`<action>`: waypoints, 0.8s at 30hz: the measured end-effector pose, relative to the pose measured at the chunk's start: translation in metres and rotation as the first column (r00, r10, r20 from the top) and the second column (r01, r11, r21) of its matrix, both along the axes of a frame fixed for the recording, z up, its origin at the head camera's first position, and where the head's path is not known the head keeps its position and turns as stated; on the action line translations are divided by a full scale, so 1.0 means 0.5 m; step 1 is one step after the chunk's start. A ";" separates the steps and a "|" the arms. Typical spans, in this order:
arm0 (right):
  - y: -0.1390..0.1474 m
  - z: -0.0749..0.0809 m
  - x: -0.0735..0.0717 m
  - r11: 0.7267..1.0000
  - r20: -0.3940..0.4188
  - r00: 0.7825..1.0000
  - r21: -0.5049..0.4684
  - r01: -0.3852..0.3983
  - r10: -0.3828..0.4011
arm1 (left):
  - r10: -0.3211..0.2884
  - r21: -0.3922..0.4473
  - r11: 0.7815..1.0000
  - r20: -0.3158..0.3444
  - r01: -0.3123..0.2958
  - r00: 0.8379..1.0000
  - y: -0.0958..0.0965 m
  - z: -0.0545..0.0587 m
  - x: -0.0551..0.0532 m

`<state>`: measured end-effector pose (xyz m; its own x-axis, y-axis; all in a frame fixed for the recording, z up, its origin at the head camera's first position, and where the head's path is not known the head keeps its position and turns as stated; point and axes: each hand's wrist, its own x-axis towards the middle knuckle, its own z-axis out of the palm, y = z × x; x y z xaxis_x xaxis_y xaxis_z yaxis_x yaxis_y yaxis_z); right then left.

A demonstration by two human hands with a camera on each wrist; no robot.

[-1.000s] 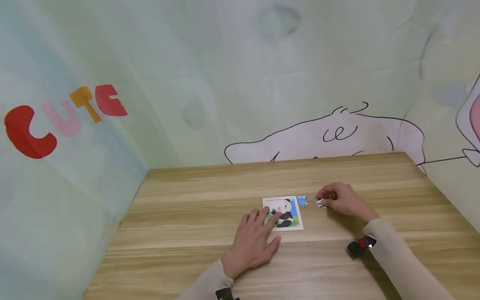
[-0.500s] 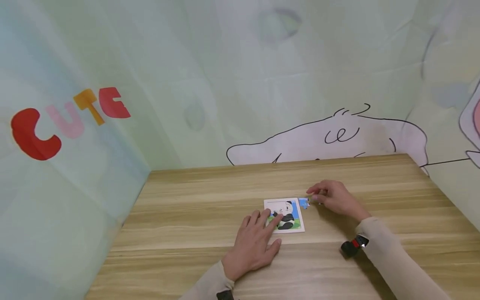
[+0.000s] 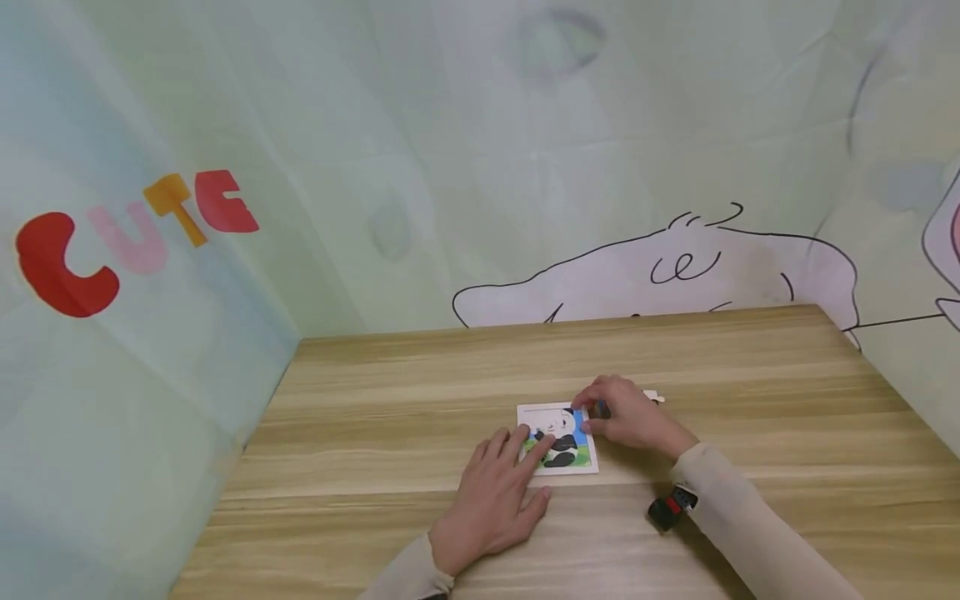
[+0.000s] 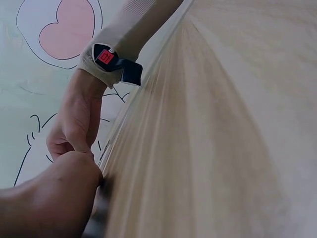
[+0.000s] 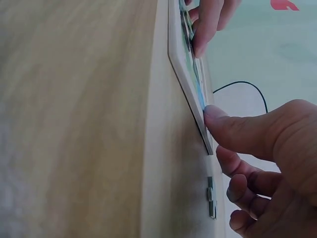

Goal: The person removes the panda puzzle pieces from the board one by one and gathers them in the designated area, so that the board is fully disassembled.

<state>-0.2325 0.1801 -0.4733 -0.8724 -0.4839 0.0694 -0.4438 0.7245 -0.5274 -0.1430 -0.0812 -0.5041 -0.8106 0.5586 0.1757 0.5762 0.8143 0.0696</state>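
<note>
A panda jigsaw puzzle point(image 3: 591, 458) in a white-bordered square tray lies flat on the wooden table. My left hand point(image 3: 487, 498) rests palm down, its fingertips spread over the puzzle's left side. At the top right corner, my right hand point(image 3: 626, 415) holds the puzzle with thumb and index finger; the thumb point(image 5: 235, 130) touches the tray edge in the right wrist view, while the index tip is hidden there. A blue puzzle piece point(image 3: 602, 409) shows under the right hand. Another loose piece, mostly white point(image 3: 654, 396), lies partly hidden just behind that hand.
The wooden table point(image 3: 360, 417) reaches back to a wall hanging point(image 3: 375, 167) printed with cartoon drawings and coloured letters. Each wrist wears a small dark camera; the right one point(image 3: 671, 507) hangs below the sleeve.
My right hand has moved left from the loose pieces to the puzzle's top right corner. The puzzle has shifted slightly left and toward me, with my left hand still on it.
</note>
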 end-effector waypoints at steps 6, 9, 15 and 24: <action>-0.005 0.005 0.000 0.999 0.012 1.000 0.034 0.000 0.000 | 0.002 -0.007 1.000 0.005 -0.002 1.000 0.001 0.002 0.000; -0.012 0.008 0.003 0.997 0.007 1.000 0.071 0.004 -0.005 | -0.002 -0.005 1.000 -0.003 0.002 1.000 0.001 0.004 0.001; -0.023 0.004 0.009 0.994 0.001 0.999 0.102 0.038 -0.038 | 0.001 -0.008 1.000 0.001 -0.001 1.000 0.003 0.004 0.001; -0.027 0.002 0.013 0.997 0.054 0.995 0.010 0.078 -0.078 | 0.008 -0.009 1.000 0.006 -0.008 1.000 0.004 0.002 0.000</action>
<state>-0.2258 0.1666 -0.4722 -0.9098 -0.4146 0.0169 -0.3565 0.7602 -0.5431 -0.1431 -0.0794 -0.5028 -0.8158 0.5540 0.1659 0.5696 0.8193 0.0656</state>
